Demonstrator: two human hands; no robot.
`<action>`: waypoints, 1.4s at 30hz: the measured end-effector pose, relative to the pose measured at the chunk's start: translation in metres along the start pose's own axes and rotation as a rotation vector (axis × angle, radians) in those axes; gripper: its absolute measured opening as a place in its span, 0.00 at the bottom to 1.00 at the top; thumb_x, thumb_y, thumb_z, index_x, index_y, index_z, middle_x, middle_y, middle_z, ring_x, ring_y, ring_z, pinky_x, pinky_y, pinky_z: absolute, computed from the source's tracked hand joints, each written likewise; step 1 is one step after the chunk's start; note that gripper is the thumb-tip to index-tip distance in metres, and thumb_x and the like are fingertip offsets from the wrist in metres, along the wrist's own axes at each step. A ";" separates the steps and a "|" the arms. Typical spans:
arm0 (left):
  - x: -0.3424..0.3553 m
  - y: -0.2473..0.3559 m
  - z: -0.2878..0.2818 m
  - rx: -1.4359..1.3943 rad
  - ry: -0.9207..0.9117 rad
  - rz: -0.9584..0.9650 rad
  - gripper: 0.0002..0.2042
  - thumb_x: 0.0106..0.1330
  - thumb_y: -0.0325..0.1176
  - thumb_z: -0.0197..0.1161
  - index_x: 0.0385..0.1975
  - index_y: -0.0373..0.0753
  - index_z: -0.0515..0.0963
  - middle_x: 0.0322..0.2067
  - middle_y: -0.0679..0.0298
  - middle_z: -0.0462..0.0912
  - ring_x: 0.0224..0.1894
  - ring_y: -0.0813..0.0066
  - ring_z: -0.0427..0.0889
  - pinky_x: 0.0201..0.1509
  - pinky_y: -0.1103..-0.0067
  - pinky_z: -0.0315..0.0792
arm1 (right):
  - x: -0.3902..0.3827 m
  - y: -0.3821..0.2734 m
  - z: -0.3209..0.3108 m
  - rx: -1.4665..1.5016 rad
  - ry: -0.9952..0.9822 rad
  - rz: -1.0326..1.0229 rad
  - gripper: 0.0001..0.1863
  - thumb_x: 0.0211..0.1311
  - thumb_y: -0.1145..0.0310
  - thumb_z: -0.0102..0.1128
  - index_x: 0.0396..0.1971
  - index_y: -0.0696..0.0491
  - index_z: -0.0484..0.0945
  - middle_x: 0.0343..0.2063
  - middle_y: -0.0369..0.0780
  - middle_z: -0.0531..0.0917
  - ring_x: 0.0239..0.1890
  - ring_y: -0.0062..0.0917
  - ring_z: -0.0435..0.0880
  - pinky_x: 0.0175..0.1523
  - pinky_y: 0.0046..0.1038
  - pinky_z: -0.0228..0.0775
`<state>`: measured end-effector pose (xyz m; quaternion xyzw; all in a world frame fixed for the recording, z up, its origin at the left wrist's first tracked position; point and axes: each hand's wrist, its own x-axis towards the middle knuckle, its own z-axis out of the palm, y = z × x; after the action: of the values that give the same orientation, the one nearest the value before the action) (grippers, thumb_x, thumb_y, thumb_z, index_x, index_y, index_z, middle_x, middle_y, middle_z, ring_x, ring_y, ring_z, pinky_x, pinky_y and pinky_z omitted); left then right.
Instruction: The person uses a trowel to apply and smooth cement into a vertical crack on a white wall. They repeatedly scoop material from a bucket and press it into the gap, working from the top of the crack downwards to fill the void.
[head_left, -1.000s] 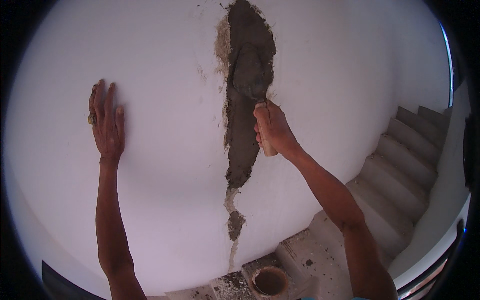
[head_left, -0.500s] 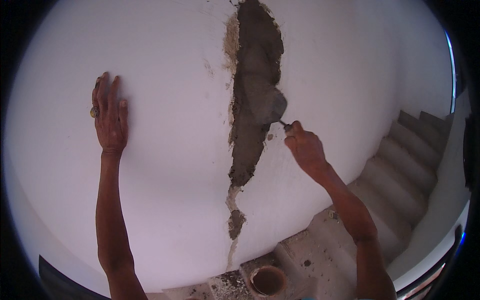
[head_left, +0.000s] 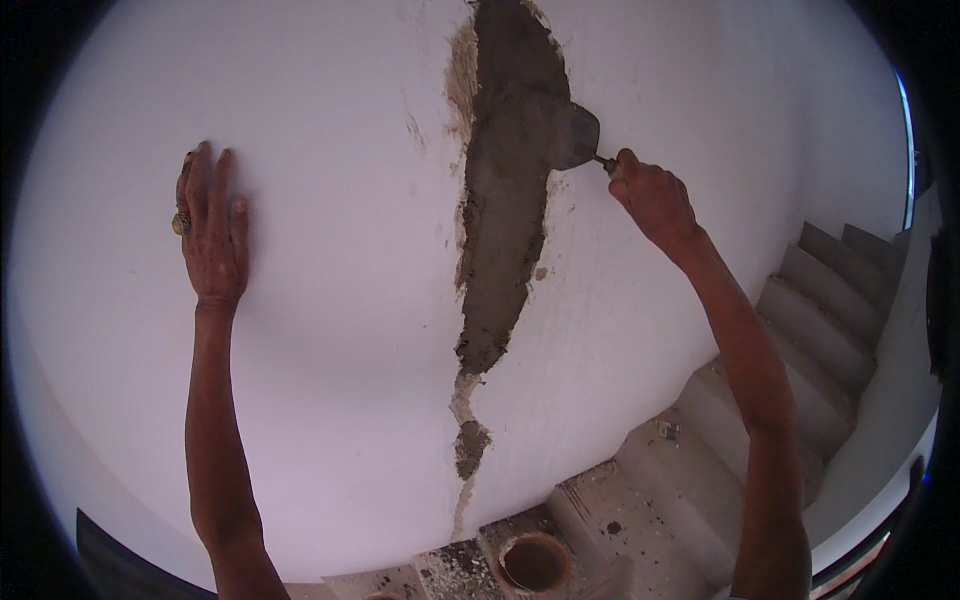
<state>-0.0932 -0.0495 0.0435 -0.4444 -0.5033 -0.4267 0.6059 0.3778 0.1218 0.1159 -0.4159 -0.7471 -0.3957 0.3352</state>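
A long vertical patch of dark grey mortar (head_left: 500,230), with rough, chipped edges, runs down the white wall (head_left: 330,250); a thinner pale scraped line and a small grey spot continue below it. My right hand (head_left: 652,200) grips the handle of a trowel (head_left: 578,135), whose metal blade lies over the patch's upper right edge. My left hand (head_left: 211,225) is spread against the wall well left of the patch, fingers pointing up and holding nothing, with a ring on one finger.
A round brown container (head_left: 530,560) stands on a stair step below the patch, among grey splatters. Concrete stairs (head_left: 820,320) rise to the right along the wall, bounded by a low white side wall (head_left: 890,390). A dark edge (head_left: 100,550) shows at lower left.
The trowel and my right hand moved down from the upper middle of the patch, then up and right to its edge. My left hand remains on the wall.
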 end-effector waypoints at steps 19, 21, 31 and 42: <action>0.000 -0.002 0.000 0.003 0.048 0.015 0.21 0.78 0.44 0.40 0.67 0.48 0.66 0.70 0.63 0.60 0.74 0.60 0.55 0.73 0.61 0.60 | -0.059 -0.015 -0.030 0.749 -0.407 0.339 0.16 0.71 0.57 0.46 0.31 0.55 0.67 0.16 0.40 0.74 0.14 0.27 0.75 0.20 0.34 0.68; 0.000 -0.001 -0.001 0.003 0.046 0.008 0.21 0.78 0.43 0.41 0.67 0.48 0.66 0.70 0.63 0.60 0.74 0.60 0.55 0.73 0.61 0.60 | -0.057 -0.023 -0.032 0.888 -0.310 0.334 0.17 0.70 0.55 0.45 0.28 0.53 0.66 0.16 0.33 0.68 0.13 0.15 0.66 0.16 0.25 0.61; 0.002 0.000 0.000 0.029 0.064 0.040 0.20 0.77 0.38 0.45 0.67 0.48 0.66 0.70 0.62 0.61 0.73 0.59 0.56 0.73 0.61 0.61 | -0.022 -0.069 -0.003 0.879 -0.197 0.260 0.13 0.69 0.60 0.54 0.36 0.55 0.71 0.19 0.38 0.75 0.13 0.27 0.75 0.25 0.34 0.71; 0.000 0.000 -0.002 0.034 0.049 0.018 0.20 0.78 0.41 0.42 0.67 0.48 0.66 0.70 0.63 0.61 0.73 0.60 0.56 0.73 0.61 0.61 | -0.088 -0.080 -0.029 1.124 -0.463 0.484 0.18 0.71 0.53 0.44 0.30 0.54 0.68 0.18 0.36 0.72 0.15 0.20 0.72 0.18 0.27 0.66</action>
<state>-0.0923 -0.0513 0.0434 -0.4278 -0.4914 -0.4233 0.6296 0.3493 0.0379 0.0311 -0.4081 -0.7783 0.2412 0.4117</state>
